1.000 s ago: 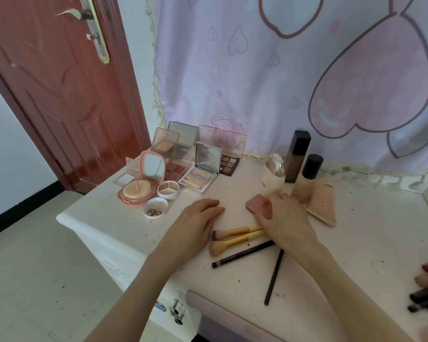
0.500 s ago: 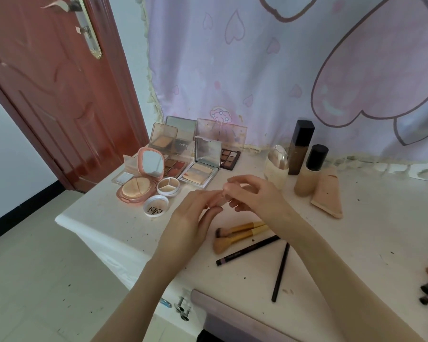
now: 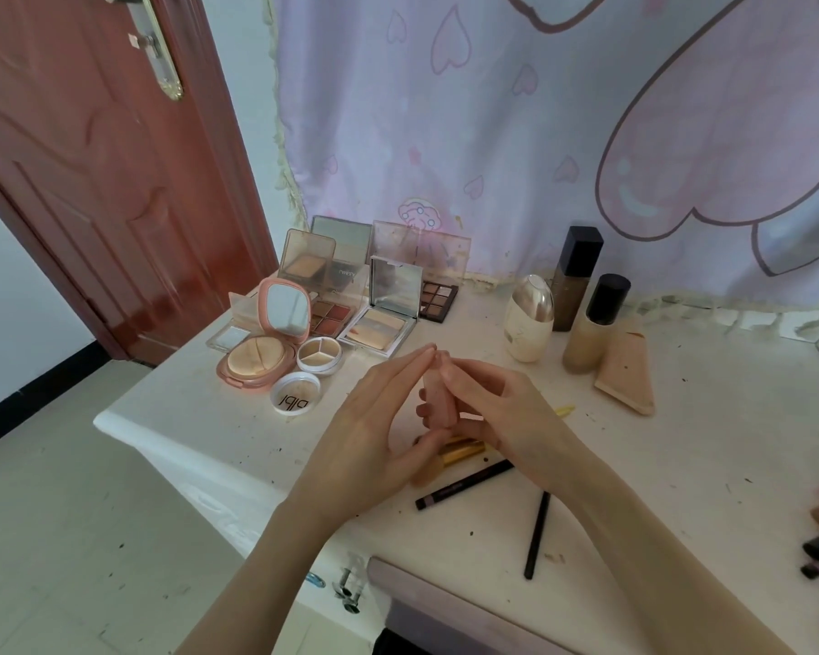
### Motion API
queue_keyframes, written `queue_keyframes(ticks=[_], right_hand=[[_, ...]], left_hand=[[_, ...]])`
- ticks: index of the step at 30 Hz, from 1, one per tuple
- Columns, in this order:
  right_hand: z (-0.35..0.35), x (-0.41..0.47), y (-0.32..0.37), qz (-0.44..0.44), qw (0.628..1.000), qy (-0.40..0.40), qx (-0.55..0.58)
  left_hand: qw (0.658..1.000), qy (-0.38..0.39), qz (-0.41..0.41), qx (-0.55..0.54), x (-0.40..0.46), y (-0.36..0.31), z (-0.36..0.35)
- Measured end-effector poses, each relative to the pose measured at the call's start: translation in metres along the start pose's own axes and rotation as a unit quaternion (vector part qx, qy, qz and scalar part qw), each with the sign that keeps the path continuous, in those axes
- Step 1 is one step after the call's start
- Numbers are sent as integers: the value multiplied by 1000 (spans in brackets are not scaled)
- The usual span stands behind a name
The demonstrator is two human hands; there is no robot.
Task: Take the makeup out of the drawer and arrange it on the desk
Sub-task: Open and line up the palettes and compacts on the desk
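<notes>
head view: pink sponge (image 3: pixel 438 399) pinched between left hand (image 3: pixel 374 432), right hand (image 3: pixel 497 413) (above desk (image 3: pixel 682 465)).

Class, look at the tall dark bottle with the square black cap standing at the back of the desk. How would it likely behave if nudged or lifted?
The tall dark bottle stands narrow and upright, so a nudge near the cap would probably tip it. It looks like glass, so likely fairly heavy and breakable. If it falls, it may knock the cream egg-shaped bottle close beside it.
</notes>
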State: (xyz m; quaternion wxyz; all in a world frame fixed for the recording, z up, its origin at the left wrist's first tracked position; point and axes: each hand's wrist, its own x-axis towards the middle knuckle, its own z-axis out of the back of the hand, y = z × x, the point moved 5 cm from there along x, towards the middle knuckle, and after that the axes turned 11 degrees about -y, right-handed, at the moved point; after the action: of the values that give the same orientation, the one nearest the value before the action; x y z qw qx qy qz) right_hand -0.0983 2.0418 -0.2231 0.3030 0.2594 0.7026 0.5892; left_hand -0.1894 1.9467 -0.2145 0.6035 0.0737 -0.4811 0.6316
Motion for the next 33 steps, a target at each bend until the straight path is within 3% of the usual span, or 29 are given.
queue_keyframes(ticks=[11,18,22,27,30,33], right_hand=[[1,0,-3,-31,997,10,64],[7,3,-4,-61,993,27,98],[8,4,-3,-93,983,45,150],[2,2,-4,-111,977,87,157],[4,3,-4,-91,986,56,125],[7,4,3,-7,998,-2,66]], left_hand=[[1000,21,-15,-4,1,-1,-4],[996,64,33,-60,7,2,-2],[988,10,98,-118,23,5,14],[984,-66,120,-116,46,7,26],[984,-49,145,-93,58,10,22],[985,-10,152,-83,70,7,17]])
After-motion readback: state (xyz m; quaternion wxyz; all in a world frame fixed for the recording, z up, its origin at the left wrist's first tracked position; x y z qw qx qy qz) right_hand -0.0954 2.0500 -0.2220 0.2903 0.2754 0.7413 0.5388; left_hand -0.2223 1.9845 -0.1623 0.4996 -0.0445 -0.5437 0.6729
